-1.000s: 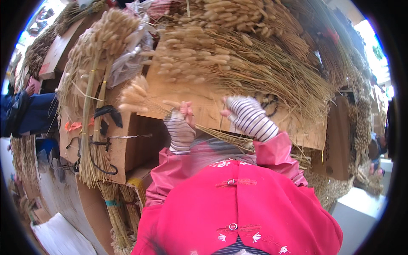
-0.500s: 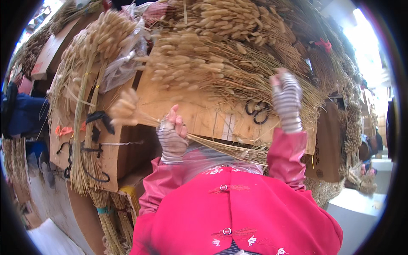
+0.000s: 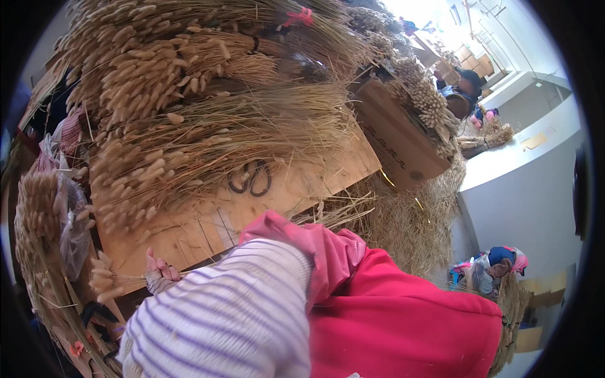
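My left hand (image 3: 161, 272), in a striped fingerless glove, is closed around the stems of a small bunch of dried bunny-tail grass (image 3: 106, 277). Its fluffy heads point left, past the edge of the wooden board (image 3: 189, 236). Very near the camera, my right hand (image 3: 214, 315) fills the lower middle in a white glove with purple stripes. Its fingers are out of sight, so whether it holds anything does not show. The rest of the bunch's stems is hidden behind this hand. A thick layer of loose bunny-tail grass (image 3: 208, 148) lies across the board.
Black-handled scissors (image 3: 251, 179) lie at the near side of the loose stems. Tied bundles (image 3: 151, 72) are heaped farther back. On the right stand a brown cardboard box (image 3: 403, 142) and a straw heap (image 3: 403, 220). Other people (image 3: 463, 91) are in the background.
My right hand has come from above the stems at the right up close to the camera. The view has swung right. My left hand still grips the bunch.
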Demonstrator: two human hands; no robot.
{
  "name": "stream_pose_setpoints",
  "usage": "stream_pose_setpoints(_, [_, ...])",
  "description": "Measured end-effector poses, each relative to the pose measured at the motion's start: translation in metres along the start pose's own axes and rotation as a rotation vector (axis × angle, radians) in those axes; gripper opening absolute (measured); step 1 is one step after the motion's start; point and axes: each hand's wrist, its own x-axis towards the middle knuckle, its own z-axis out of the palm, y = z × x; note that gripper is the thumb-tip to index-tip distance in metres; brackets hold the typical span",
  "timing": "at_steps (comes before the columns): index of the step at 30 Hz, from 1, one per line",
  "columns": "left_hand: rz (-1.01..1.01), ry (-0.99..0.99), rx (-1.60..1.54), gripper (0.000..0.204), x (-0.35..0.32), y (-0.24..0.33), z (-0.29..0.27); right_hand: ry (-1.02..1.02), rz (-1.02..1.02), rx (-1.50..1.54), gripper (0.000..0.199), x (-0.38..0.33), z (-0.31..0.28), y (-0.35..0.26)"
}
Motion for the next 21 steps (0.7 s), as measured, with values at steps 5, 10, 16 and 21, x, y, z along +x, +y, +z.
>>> stream_pose_setpoints(5, [-0.007, 0.017, 0.024, 0.043, -0.003, 0.000, 0.005, -0.018, 0.006, -0.003, 0.024, -0.006, 0.004, 0.001])
stream_pose_setpoints(10, [-0.011, 0.028, 0.028, 0.041, -0.005, 0.000, 0.000, -0.039, 0.015, 0.007, 0.024, -0.008, 0.008, 0.002])
stream_pose_setpoints(16, [-0.007, 0.039, 0.034, 0.039, -0.007, 0.002, -0.001, -0.072, 0.018, 0.025, 0.024, -0.009, 0.011, 0.005])
stream_pose_setpoints(21, [-0.013, 0.042, 0.033, 0.037, -0.011, 0.002, -0.002, -0.116, 0.027, 0.038, 0.025, -0.006, 0.011, 0.004])
